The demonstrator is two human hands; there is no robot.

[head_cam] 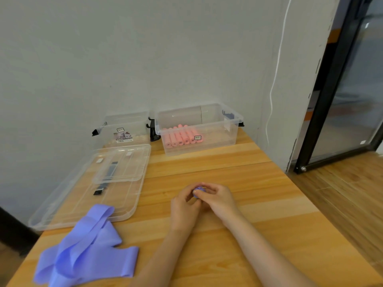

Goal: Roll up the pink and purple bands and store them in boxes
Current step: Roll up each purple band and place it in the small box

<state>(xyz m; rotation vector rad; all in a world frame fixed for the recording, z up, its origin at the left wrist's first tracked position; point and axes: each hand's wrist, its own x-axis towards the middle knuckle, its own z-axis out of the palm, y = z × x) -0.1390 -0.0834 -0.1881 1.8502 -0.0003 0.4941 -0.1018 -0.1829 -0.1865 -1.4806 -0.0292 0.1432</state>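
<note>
At twelve o'clock from the hands, against the grey wall, sit two clear plastic storage boxes side by side on the light wooden table (207, 168). One, the clear box toward one o'clock (199, 129), holds a row of rolled pink bands (183, 136); about seven rolls show, though the far ones blur together. Its neighbour, the clear box toward eleven o'clock (122, 129), shows only a label and no bands that can be made out. Two clear flat plastic lids (89, 183) lie stacked at ten o'clock, the smaller on the larger, with a dark strap showing through them. At eight o'clock, just beside the lower lid's near edge, a loose heap of flat purple bands (87, 245) lies unrolled; their number cannot be told. A white cord hangs down the wall at two o'clock beside a black-framed glass door.

Nothing stands between the hands and the boxes. Both hands meet at the table's middle: the left hand (184, 206) and right hand (219, 199) curl their fingers closely round one small rolled purple band (198, 191), pinching it between fingertips just above the wood.
</note>
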